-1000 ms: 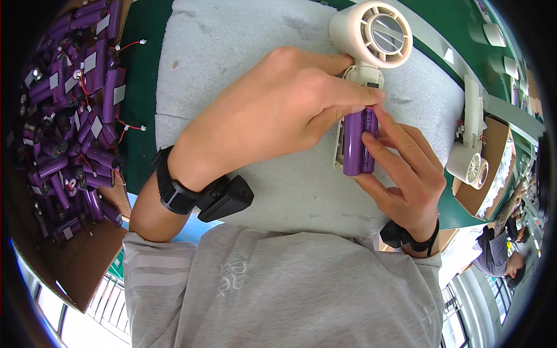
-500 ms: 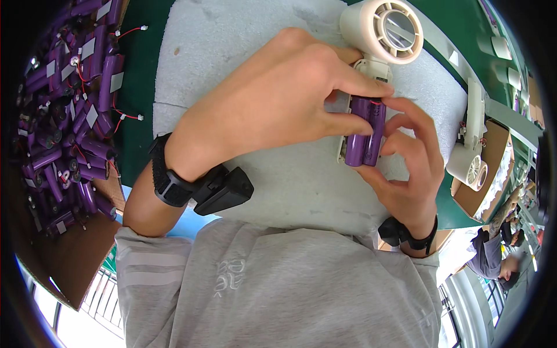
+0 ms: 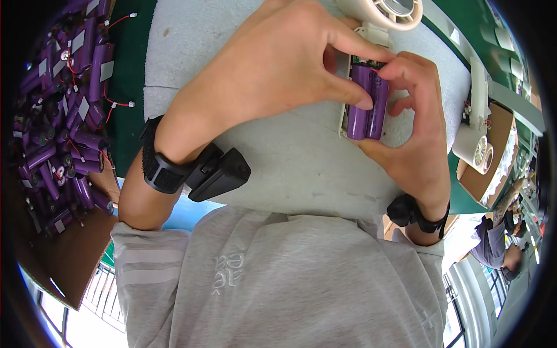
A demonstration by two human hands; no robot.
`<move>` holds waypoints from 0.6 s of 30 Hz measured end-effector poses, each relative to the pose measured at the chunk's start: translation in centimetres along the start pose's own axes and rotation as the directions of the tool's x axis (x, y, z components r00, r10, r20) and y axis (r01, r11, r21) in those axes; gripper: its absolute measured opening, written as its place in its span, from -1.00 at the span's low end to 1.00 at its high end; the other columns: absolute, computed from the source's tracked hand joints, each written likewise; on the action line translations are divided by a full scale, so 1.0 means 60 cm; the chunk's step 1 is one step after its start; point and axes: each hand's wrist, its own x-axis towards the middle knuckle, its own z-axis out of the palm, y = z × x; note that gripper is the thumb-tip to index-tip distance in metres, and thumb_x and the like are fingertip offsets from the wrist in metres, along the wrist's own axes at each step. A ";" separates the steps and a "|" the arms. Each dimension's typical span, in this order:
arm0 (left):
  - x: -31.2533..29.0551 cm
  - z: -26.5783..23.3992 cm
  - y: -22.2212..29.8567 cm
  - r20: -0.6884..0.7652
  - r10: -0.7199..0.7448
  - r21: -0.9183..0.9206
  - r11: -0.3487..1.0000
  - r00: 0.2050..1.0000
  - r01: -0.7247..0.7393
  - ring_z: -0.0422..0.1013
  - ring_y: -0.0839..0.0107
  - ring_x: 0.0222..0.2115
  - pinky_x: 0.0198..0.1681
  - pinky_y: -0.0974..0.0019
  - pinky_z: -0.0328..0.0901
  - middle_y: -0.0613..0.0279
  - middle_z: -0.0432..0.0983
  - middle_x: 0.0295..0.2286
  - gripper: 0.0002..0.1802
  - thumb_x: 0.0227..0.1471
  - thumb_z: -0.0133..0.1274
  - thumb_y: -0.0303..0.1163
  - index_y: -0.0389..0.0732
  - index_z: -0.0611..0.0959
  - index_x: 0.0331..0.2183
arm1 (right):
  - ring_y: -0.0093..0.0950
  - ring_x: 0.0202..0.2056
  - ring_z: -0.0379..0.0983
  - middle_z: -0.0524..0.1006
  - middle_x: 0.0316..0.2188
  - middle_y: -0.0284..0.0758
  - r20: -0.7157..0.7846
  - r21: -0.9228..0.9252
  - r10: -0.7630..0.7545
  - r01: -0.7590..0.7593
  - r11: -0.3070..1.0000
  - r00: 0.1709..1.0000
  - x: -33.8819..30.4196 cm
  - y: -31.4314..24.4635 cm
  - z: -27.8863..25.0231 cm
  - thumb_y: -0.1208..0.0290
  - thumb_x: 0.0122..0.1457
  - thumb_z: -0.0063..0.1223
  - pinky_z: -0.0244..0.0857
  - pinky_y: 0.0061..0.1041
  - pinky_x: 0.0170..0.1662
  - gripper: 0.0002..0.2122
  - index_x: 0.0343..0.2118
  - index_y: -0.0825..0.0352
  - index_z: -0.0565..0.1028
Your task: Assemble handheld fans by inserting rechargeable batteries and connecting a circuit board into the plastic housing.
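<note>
A cream handheld fan (image 3: 407, 22) lies with its round head away from me, cut off by the upper edge, and its handle (image 3: 371, 33) opened up. In the handle sits a purple battery pack (image 3: 364, 126) of two cells side by side, with a bit of green circuit board and red wire at its far end. My left hand (image 3: 284, 64) is closed around the handle, its thumb pressing on the cells. My right hand (image 3: 423, 133) pinches the pack, thumb at the near end and index fingertip by the wire. Some left fingertips are hidden behind the handle.
At left a cardboard box (image 3: 64, 261) holds many purple battery packs (image 3: 87, 139) with leads. A grey foam pad (image 3: 278, 168) covers the green table under my hands. On the right lie another cream fan (image 3: 471, 145) and a small carton (image 3: 493, 174). A person (image 3: 493, 246) is farther right.
The fan and both hands have shifted upward in the picture. My right fingers have curled in closer around the pack's far end and side. The left thumb still presses the cells.
</note>
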 end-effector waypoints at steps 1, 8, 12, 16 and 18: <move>0.002 0.000 0.000 0.007 -0.019 -0.013 1.000 1.000 0.020 0.52 0.36 -0.50 -0.41 0.37 0.37 0.07 0.60 -0.43 -0.49 -0.25 0.35 -0.52 -0.19 0.65 -0.13 | -0.49 -0.24 0.37 0.31 -0.06 -0.29 -0.003 0.002 0.008 -0.008 1.000 1.000 0.001 0.004 0.000 0.70 -0.40 0.31 0.28 -0.53 -0.28 -0.32 -0.08 0.23 0.32; 0.003 0.007 -0.012 -0.057 0.198 0.089 0.977 0.979 -0.192 0.56 0.31 -0.44 -0.35 0.36 0.42 0.03 0.61 -0.39 -0.48 -0.28 0.37 -0.51 -0.19 0.65 -0.14 | -0.57 -0.35 0.19 0.28 -0.12 -0.38 0.022 0.049 -0.141 0.140 0.989 0.990 0.002 0.019 -0.003 0.72 -0.40 0.25 0.13 -0.57 -0.24 -0.32 -0.08 0.23 0.29; 0.011 0.010 -0.015 -0.106 0.409 0.169 0.906 0.906 -0.389 0.57 0.29 -0.40 -0.30 0.35 0.44 0.02 0.62 -0.36 -0.49 -0.30 0.37 -0.51 -0.21 0.66 -0.16 | -0.57 -0.33 0.21 0.28 -0.13 -0.40 0.026 0.021 -0.079 0.079 0.997 0.997 0.003 0.016 0.002 0.72 -0.39 0.25 0.13 -0.57 -0.25 -0.32 -0.07 0.24 0.28; 0.004 0.008 -0.003 -0.023 -0.024 -0.053 0.998 0.999 0.023 0.57 0.26 -0.38 -0.18 0.35 0.43 0.03 0.62 -0.34 -0.49 -0.30 0.37 -0.52 -0.22 0.66 -0.17 | -0.56 -0.33 0.21 0.28 -0.15 -0.41 0.037 0.023 -0.043 0.042 0.999 0.998 0.003 0.001 0.007 0.72 -0.39 0.26 0.12 -0.58 -0.25 -0.32 -0.07 0.23 0.27; 0.006 0.005 -0.002 -0.021 -0.007 -0.040 0.999 1.000 0.006 0.58 0.23 -0.37 -0.06 0.37 0.40 0.02 0.61 -0.29 -0.48 -0.29 0.37 -0.53 -0.22 0.65 -0.15 | -0.55 -0.32 0.22 0.28 -0.14 -0.40 0.019 0.038 -0.054 0.053 0.998 0.998 0.006 0.009 0.010 0.70 -0.39 0.29 0.13 -0.58 -0.25 -0.31 -0.06 0.24 0.28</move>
